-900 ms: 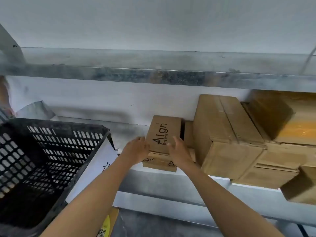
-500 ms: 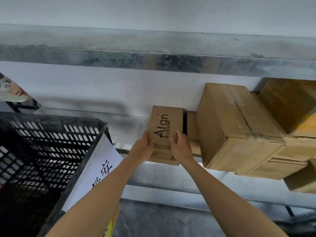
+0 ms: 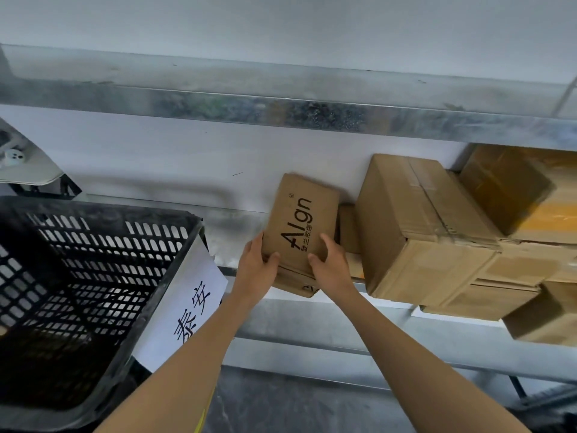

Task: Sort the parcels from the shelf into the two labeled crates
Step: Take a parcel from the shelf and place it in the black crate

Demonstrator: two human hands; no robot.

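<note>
Your left hand (image 3: 257, 266) and right hand (image 3: 328, 264) pinch near corners of tilted Align parcel (image 3: 300, 218); shallow hold, it may slip or drag lower parcel (image 3: 293, 284) off shelf (image 3: 312, 323)

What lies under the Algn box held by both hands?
A second cardboard box lies under the Algn box. Only its front edge shows; that box, the left hand and the right hand cover the rest.

White painted wall (image 3: 156, 157) fills the background, a small round white plastic fitting (image 3: 14, 156) sits far left, and grey mottled floor (image 3: 296, 407) shows down below.
</note>
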